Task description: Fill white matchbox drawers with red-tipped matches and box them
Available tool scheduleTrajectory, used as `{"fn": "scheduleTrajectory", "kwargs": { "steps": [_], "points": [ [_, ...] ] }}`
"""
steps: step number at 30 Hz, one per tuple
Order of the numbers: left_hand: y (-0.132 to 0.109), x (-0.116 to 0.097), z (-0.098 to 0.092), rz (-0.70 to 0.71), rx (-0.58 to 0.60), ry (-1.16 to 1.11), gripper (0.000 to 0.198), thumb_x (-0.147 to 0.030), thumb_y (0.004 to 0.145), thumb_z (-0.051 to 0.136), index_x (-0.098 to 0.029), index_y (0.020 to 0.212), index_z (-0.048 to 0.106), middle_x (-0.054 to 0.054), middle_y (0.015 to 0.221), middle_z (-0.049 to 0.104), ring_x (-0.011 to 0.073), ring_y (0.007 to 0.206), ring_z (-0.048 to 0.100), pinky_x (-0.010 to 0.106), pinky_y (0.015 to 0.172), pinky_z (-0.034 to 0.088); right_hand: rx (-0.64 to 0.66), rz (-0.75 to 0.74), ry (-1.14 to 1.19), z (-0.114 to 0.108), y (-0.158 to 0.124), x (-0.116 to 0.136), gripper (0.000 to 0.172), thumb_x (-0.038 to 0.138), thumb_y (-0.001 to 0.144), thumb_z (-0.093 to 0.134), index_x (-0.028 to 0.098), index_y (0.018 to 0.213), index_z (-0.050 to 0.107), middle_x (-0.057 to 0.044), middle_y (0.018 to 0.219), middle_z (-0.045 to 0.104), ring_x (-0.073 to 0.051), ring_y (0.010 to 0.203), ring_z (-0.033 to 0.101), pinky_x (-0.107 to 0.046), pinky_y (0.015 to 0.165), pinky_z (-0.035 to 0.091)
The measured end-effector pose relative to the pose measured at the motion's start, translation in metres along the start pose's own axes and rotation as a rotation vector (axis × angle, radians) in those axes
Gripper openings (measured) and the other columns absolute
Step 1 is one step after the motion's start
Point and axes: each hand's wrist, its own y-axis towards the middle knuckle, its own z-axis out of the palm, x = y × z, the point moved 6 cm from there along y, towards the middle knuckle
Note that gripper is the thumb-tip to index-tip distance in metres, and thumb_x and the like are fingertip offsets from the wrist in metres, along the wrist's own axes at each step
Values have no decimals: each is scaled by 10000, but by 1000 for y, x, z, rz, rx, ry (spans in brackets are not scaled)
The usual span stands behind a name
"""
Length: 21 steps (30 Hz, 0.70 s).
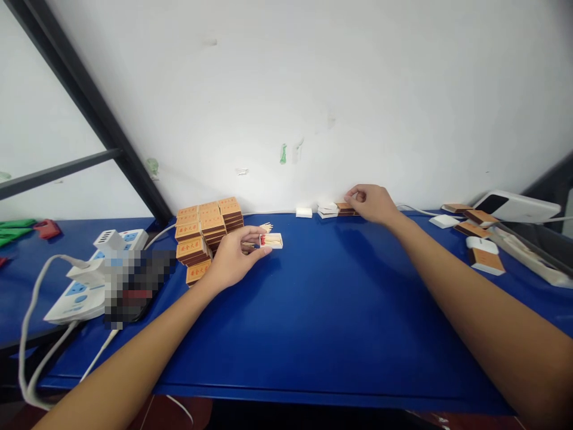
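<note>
Currently, a small open white tray filled with red-headed matches sits near the middle of the blue table, its left end pinched between the thumb and fingers of the left hand. Just behind it shows a little bunch of loose matchsticks, partly hidden by the fingers. Close to the left of that hand rise stacks of orange-topped matchboxes, piled several layers high and uneven in height.

Farther back, the right hand reaches to the table's rear edge, thumb and forefinger drawn narrow over some brown matchboxes; whether it grips anything cannot be told. Left of these, a few white pieces lie stacked, and one more white piece lies apart, near the wall.

Toward the right end are several scattered matchboxes, a rounded white case and a white device with a dark panel. At the left end, a white power strip carries plugs and cables, beside a dark, pixelated object
</note>
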Motion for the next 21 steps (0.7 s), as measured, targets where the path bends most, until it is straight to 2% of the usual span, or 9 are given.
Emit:
{"fn": "scheduleTrajectory", "kwargs": {
  "steps": [2, 4, 8, 12, 16, 21],
  "points": [
    [0, 1, 0, 0, -5, 8, 446, -425, 825, 858, -205, 1191, 727, 110, 1169, 798, 279, 1090, 761, 418, 932, 619, 74, -7, -40, -1, 1, -5, 222, 382, 872, 640, 186, 890, 743, -39, 710, 671, -184, 662, 560, -331, 657, 405],
    [0, 1, 0, 0, -6, 16, 456, -428, 824, 859, -207, 1199, 725, 110, 1164, 797, 279, 1086, 761, 422, 931, 620, 133, -1, -86, -1, 1, -10, 303, 486, 857, 697, 192, 921, 731, -55, 791, 707, -190, 697, 587, -326, 654, 409],
    [0, 2, 0, 0, -3, 15, 455, -431, 822, 859, -199, 1189, 722, 112, 1164, 795, 275, 1083, 761, 427, 942, 618, 148, -18, -253, 2, 0, -15, 467, 624, 854, 706, 192, 1033, 718, -110, 1003, 747, -243, 844, 652, -333, 681, 428],
    [0, 2, -1, -8, 3, 3, 458, -424, 830, 853, -189, 1198, 717, 115, 1184, 792, 271, 1094, 759, 432, 966, 612, 181, -3, -405, 12, -1, -16, 537, 658, 885, 669, 165, 1092, 723, -153, 1103, 745, -284, 896, 674, -356, 680, 424],
    [1, 1, -1, -14, 6, 4, 440, -409, 834, 849, -198, 1198, 718, 105, 1184, 792, 268, 1100, 757, 432, 969, 612, 189, 3, -423, 18, -2, -16, 518, 636, 906, 674, 167, 1121, 721, -144, 1128, 743, -288, 917, 681, -362, 687, 433],
    [1, 1, -1, -11, 1, 6, 436, -404, 828, 854, -202, 1191, 724, 101, 1164, 795, 267, 1079, 760, 426, 942, 617, 149, -109, -459, 16, -3, -14, 452, 597, 942, 651, 177, 1090, 730, -143, 1132, 717, -273, 905, 667, -358, 688, 424]
  ]
}}
